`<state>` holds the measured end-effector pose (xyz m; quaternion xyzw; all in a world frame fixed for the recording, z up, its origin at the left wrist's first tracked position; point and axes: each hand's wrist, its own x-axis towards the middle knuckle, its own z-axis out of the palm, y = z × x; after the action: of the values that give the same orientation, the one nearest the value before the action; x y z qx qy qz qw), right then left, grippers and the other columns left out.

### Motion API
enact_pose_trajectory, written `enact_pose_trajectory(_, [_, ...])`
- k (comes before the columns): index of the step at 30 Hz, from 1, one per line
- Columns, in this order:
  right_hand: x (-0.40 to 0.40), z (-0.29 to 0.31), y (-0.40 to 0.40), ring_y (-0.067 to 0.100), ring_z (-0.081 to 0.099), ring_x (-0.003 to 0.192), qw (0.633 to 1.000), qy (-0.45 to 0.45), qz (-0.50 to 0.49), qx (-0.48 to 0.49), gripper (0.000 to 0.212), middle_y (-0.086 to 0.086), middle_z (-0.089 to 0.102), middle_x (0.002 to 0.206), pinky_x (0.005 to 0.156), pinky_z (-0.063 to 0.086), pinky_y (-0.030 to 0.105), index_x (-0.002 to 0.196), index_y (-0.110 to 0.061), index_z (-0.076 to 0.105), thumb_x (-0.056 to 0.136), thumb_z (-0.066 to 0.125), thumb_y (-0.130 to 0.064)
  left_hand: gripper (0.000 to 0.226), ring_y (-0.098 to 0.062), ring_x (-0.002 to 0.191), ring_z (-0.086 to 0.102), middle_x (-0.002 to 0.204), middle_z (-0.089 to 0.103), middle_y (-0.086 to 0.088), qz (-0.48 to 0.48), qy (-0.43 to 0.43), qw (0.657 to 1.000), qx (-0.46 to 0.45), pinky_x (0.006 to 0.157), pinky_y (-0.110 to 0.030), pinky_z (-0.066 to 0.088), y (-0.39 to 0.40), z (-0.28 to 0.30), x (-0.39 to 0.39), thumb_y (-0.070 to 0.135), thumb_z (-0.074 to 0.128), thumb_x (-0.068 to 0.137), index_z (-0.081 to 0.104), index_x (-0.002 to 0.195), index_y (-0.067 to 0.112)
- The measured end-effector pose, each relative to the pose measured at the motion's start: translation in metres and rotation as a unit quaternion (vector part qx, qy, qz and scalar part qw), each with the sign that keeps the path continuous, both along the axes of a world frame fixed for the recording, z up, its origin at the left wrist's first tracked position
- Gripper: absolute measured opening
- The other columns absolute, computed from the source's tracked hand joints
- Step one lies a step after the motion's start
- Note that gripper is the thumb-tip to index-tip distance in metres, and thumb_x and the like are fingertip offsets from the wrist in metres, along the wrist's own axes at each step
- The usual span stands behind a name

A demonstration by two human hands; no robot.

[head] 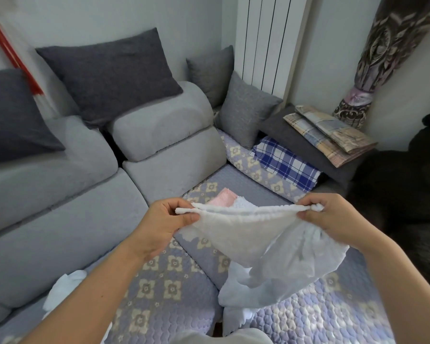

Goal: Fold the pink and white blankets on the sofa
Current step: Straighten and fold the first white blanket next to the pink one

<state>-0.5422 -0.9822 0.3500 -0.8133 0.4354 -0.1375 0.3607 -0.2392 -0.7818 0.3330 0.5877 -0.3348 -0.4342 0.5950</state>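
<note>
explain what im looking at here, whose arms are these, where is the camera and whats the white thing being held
There is no machine here. The single picture comes from a wide-angle camera worn on a person's head, looking forward and down, so the two bare arms reaching in from the bottom are that person's own.

The left hand and the right hand each pinch one end of the top edge of a white blanket, holding it stretched in the air while the rest hangs down.

Below is a grey sofa with a lilac quilted cover with flower patterns. A folded pink blanket lies on the cover just behind the white one. Further back sit grey cushions, a blue checked cloth and a pale plaid cloth.
</note>
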Motion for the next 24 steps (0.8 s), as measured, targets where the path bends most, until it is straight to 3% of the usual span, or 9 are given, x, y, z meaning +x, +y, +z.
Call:
enact_pose_trajectory(4, [-0.002,-0.001,0.002,0.015,0.068,0.079,1.000,0.017,-0.004,0.023,0.012,-0.011,0.071,0.083,0.079,0.058,0.039,0.080,-0.031,0.073,0.083,0.080,-0.022,0.028,-0.015,0.074,0.060,0.073,0.064,-0.004,0.005,-0.046,0.999,-0.009,0.072,-0.025,0.051,0.002,0.000,0.009,0.013,0.092,0.062,0.064,0.060,0.018])
enact_pose_trajectory(8, [0.000,-0.004,0.007,0.013,0.068,0.083,0.999,0.029,0.008,0.025,0.017,-0.013,0.071,0.088,0.079,0.058,0.038,0.082,-0.038,0.072,0.082,0.081,-0.024,0.040,-0.008,0.065,0.056,0.064,0.056,0.007,-0.002,-0.072,0.997,-0.007,0.066,-0.020,0.049,0.002,0.001,0.010,-0.014,0.075,0.075,0.056,0.058,0.016])
enact_pose_trajectory(12, [-0.004,-0.006,0.009,0.007,0.060,0.097,0.998,0.049,0.024,-0.013,0.030,-0.017,0.066,0.107,0.094,0.051,0.037,0.092,-0.051,0.066,0.086,0.078,-0.024,0.027,-0.007,0.062,0.059,0.062,0.058,0.007,-0.016,-0.087,0.996,-0.009,0.061,-0.016,0.051,0.005,0.012,0.015,-0.003,0.079,0.066,0.053,0.064,0.007])
enact_pose_trajectory(16, [-0.008,-0.007,0.017,0.008,0.060,0.104,0.997,0.054,0.042,-0.020,0.041,-0.015,0.065,0.117,0.097,0.049,0.036,0.107,-0.062,0.059,0.090,0.073,-0.027,0.023,-0.008,0.064,0.063,0.069,0.065,0.000,0.010,-0.059,0.998,-0.013,0.057,-0.014,0.049,0.002,0.016,0.018,-0.012,0.072,0.074,0.053,0.072,0.000])
enact_pose_trajectory(21, [-0.008,-0.009,0.025,0.004,0.059,0.107,0.995,0.069,0.071,-0.022,0.039,-0.021,0.061,0.119,0.095,0.045,0.029,0.127,-0.051,0.059,0.096,0.065,-0.028,0.018,-0.010,0.071,0.064,0.075,0.066,-0.004,0.020,-0.106,0.994,-0.009,0.068,-0.019,0.054,-0.003,0.016,0.018,-0.008,0.077,0.077,0.062,0.076,0.002])
enact_pose_trajectory(24, [-0.014,-0.008,0.025,0.001,0.061,0.096,0.997,0.056,0.050,-0.016,0.019,-0.025,0.066,0.104,0.083,0.045,0.022,0.101,-0.047,0.068,0.095,0.066,-0.029,0.015,-0.012,0.080,0.069,0.082,0.072,-0.005,0.004,-0.084,0.996,-0.015,0.074,-0.020,0.057,-0.005,0.021,0.019,-0.009,0.076,0.077,0.071,0.080,0.004])
